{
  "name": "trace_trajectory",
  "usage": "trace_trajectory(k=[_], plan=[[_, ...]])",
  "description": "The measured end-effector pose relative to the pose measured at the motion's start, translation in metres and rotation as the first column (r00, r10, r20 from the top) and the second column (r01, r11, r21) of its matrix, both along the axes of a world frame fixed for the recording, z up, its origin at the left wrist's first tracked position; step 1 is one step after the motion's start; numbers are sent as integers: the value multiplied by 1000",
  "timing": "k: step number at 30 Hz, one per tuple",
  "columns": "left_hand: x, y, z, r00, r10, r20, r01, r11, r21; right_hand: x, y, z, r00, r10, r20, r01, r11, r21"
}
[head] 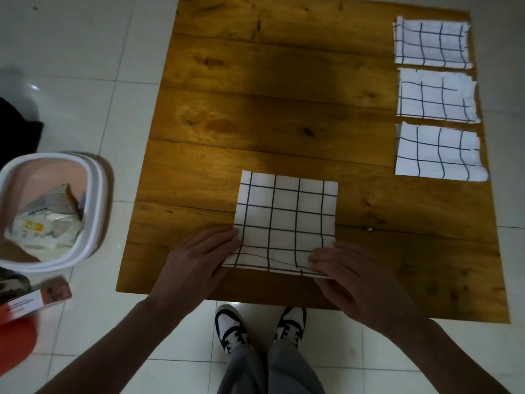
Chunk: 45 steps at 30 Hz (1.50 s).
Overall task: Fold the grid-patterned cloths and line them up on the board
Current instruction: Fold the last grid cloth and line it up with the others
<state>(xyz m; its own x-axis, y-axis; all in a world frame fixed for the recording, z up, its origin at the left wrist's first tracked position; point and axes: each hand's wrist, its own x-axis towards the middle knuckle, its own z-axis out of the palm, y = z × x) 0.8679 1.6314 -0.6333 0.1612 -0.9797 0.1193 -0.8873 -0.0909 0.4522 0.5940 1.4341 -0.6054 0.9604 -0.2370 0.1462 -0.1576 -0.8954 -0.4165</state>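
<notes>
From the head camera, a square white cloth [285,220] with a thin black grid lies flat near the front edge of the knotty, plank-grained wooden board [255,109], its near edge doubled into a narrow fold. The left hand [199,261] grips the cloth's near left corner and the right hand [355,275] lies over its near right corner, fingers fairly straight, pressing the fold. Along the board's right edge three folded, softer-looking grid cloths [437,98] sit in a column, while left of the board stands a rounded white plastic bin [93,194] holding crumpled wrappers.
</notes>
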Motion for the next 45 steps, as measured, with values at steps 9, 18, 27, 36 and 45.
trace_trajectory(k=[9, 18, 27, 36, 45], plan=[[-1, 8, -8, 997, -64, 52, 64, 998, -7, -17, -5, -20, 981, -137, -138, 150, 985, 87], [-2, 10, -4, 1000, -12, 1, 12, 999, -37, -10, -14, -32, 986, -161, -48, 166, 977, 131], [-29, -5, 4, 904, 363, -225, -373, 928, -3, 9, 4, -25, 853, -519, -63, 511, 804, 303], [-42, -30, 7, 755, 580, -305, -574, 810, 118, 29, 6, -28, 725, -672, -151, 677, 655, 335], [-38, -40, 7, 762, 575, -299, -559, 816, 146, 35, 2, -27, 616, -771, -161, 776, 560, 290]])
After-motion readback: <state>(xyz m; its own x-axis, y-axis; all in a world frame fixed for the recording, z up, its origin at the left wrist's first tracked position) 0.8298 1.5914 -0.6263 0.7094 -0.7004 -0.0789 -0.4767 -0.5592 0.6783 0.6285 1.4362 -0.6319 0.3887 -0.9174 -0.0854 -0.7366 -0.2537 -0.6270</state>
